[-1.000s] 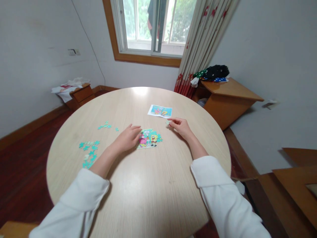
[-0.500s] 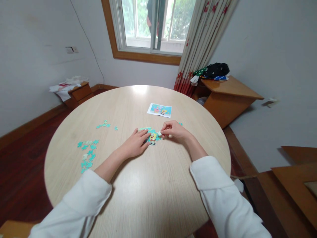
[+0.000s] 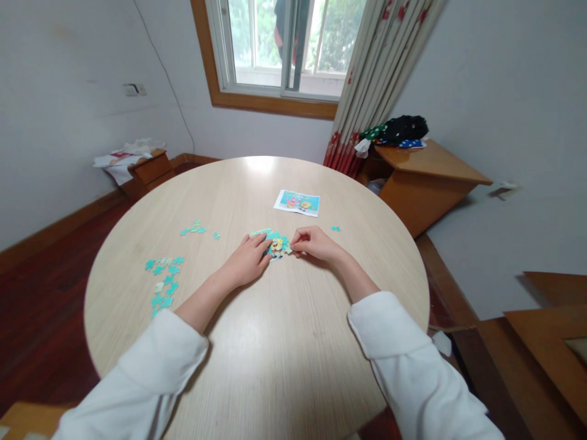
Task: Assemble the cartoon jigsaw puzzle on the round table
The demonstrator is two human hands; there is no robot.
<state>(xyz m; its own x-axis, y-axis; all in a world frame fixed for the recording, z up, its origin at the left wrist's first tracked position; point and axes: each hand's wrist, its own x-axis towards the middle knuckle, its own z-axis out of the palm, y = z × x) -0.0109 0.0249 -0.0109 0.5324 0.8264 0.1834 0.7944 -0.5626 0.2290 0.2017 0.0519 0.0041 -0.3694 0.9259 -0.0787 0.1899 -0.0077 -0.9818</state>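
A partly built cartoon jigsaw (image 3: 275, 242) lies near the middle of the round wooden table (image 3: 257, 342). My left hand (image 3: 247, 260) rests flat on its left part, fingers stretched over the pieces. My right hand (image 3: 312, 242) is at the jigsaw's right edge, fingers pinched on a small puzzle piece that I can barely see. Both arms wear white sleeves.
A printed reference picture (image 3: 297, 202) lies beyond the jigsaw. Loose teal pieces sit in a heap (image 3: 163, 282) at the left, a smaller group (image 3: 196, 230) further back, and a single piece (image 3: 336, 228) to the right. A wooden cabinet (image 3: 426, 177) stands right of the table.
My right hand came in from the right with a piece to the jigsaw's right edge. My left hand slid further over the jigsaw, covering its left part.
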